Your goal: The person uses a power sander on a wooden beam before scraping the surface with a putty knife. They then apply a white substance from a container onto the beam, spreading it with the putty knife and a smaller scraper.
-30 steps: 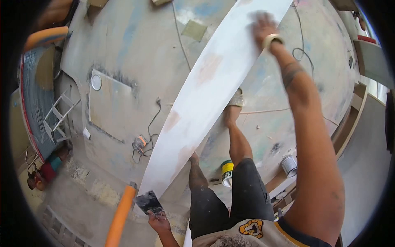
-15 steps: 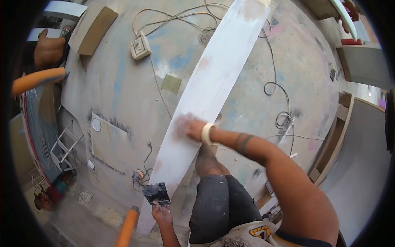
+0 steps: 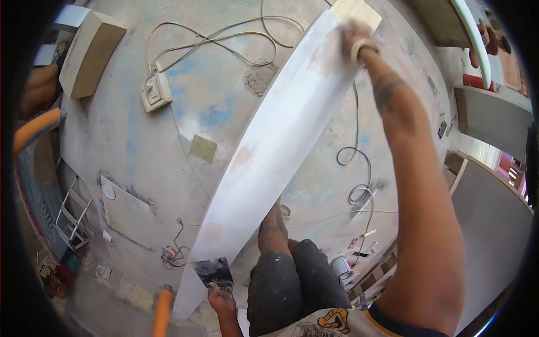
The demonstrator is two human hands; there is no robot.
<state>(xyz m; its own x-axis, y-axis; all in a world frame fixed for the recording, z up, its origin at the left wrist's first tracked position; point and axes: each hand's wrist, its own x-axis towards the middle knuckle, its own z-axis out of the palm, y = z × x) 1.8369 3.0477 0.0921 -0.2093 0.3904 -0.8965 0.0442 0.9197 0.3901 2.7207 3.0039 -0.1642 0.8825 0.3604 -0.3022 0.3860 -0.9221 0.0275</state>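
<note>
A long, narrow white-coated board (image 3: pixel 269 151) runs slantwise across the view, from its lower end near the bottom edge up to its far end at the top, above a dusty, paint-stained concrete floor (image 3: pixel 185 95). The right hand (image 3: pixel 355 42), with a roll of pale tape worn around the wrist, presses flat on the board close to its far end, just below an unpainted bare-wood patch (image 3: pixel 355 12); the fingers lie spread on the surface and grip nothing that shows. The left hand (image 3: pixel 222 299) is at the board's near end, fingers closed around the handle of a wide, smeared metal putty knife (image 3: pixel 213 272), whose blade lies against the board's lower edge. The person's leg in paint-flecked dark shorts (image 3: pixel 292 286) stands just beside the board's right edge. On the floor, a white multi-socket extension box (image 3: pixel 156 91) with tangled cables lies well left of the board, and a small paint can (image 3: pixel 341 265) sits near the foot. An orange handle (image 3: pixel 161 312) pokes in at the bottom.
</note>
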